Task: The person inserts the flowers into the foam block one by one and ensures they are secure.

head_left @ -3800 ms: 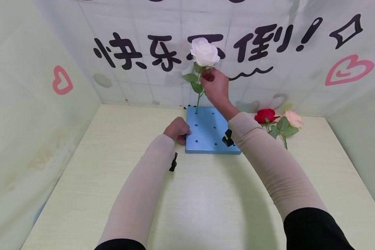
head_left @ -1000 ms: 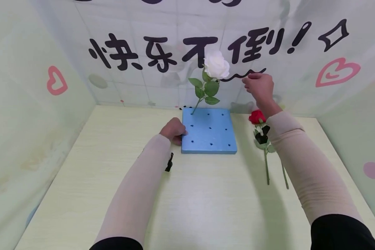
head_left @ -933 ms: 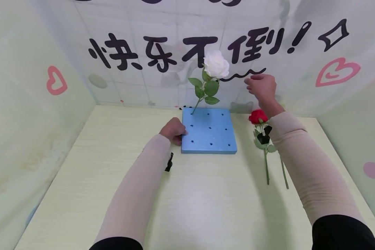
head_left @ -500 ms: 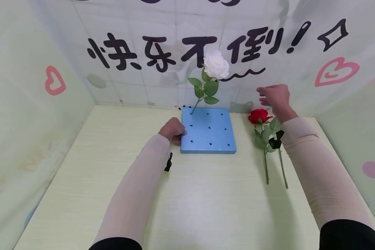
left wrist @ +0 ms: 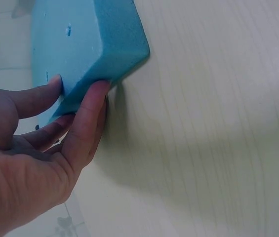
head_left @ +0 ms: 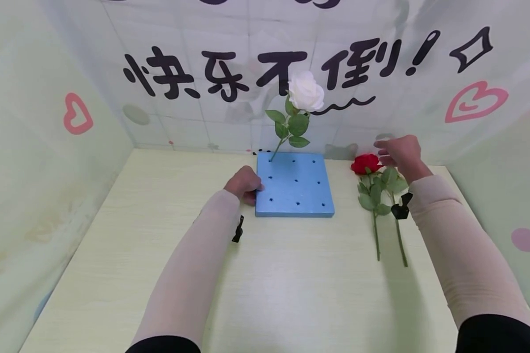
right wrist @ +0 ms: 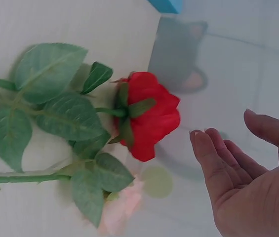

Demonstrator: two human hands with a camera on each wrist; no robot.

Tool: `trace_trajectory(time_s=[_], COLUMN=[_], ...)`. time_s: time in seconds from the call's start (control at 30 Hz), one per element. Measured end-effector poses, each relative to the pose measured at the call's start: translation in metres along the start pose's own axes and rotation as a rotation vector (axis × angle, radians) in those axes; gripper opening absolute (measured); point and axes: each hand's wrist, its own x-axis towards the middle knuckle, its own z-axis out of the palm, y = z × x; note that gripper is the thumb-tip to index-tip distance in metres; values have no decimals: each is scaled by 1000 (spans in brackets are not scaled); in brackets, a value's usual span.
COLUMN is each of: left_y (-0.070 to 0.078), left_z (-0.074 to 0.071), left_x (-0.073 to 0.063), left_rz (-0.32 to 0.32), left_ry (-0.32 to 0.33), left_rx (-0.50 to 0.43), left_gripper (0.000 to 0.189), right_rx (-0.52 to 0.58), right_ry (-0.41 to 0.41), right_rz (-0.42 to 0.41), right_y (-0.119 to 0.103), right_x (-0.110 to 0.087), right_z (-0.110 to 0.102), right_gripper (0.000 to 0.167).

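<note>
My left hand (head_left: 245,185) grips the left edge of a blue foam block (head_left: 296,191) with small holes in its top. In the left wrist view the thumb (left wrist: 53,89) presses the top face while the other fingers lie along the side. A white rose (head_left: 306,91) stands in the back-left hole, leaning right. My right hand (head_left: 402,153), holding nothing, hovers over the heads of two lying roses. One is a red rose (head_left: 365,164); the other is a pale pink rose (right wrist: 122,210), its bloom hidden behind the hand in the head view.
The pale wooden table (head_left: 265,284) is walled by cloth on three sides, and the back cloth (head_left: 229,117) carries black characters. Stems (head_left: 376,240) of the lying roses point toward the front. The block sits near the back wall.
The right hand has let go of the white rose, which now stands by itself in the block, and has moved right and down over the lying roses. The left hand stays on the block.
</note>
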Motion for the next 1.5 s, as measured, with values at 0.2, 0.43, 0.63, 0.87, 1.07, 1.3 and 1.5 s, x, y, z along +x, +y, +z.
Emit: trace_trajectory(time_s=[0.2, 0.43, 0.63, 0.87, 1.07, 1.3, 1.5], left_y=[0, 1, 2, 2, 1, 1, 0], left_z=[-1, 0, 0, -1, -1, -2, -1], left_x=[-3, -1, 0, -2, -3, -3, -2], left_rz=[10, 0, -7, 8, 21, 21, 23], left_ry=[-4, 6, 6, 4, 1, -2, 1], left_rx=[-2, 15, 21, 15, 10, 5, 18], left_gripper=[15, 15, 15, 15, 14, 14, 15], right_rx=[13, 45, -5, -18, -117, -165, -233], right_ry=[-32, -99, -127, -158, -176, -200, -230], right_rz=[31, 60, 72, 76, 43, 63, 70], right_y=[15, 32, 41, 50, 56, 59, 63], right_x=[2, 2, 4, 9, 10, 12, 13], right_z=[-3, -2, 0, 5, 8, 7, 10], right_gripper=[34, 26, 26, 20, 24, 23, 22])
